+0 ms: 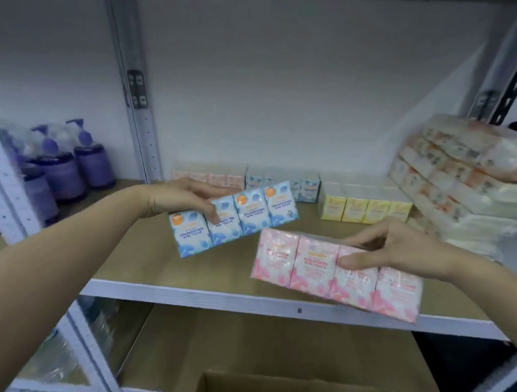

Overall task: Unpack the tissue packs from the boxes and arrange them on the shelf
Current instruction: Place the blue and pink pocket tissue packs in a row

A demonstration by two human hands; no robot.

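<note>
Left hand [174, 199] is gripping the blue fragrance-free mini tissue pack [233, 217], fingers closed round its top edge, tilted above the shelf [151, 258]. Right hand [402, 250] is clamping the pink rose-scented mini tissue pack [316, 268] by its top, over the shelf's front edge. Step in hand — placing. Next, prob. setting each w/ its matching colour row at the back — pink row [209, 177], blue row [283, 182].

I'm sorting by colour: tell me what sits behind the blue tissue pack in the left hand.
Behind the blue pack, at the shelf's back, stand a pink row and a blue row. The pack and the left hand cover their lower parts.
</note>
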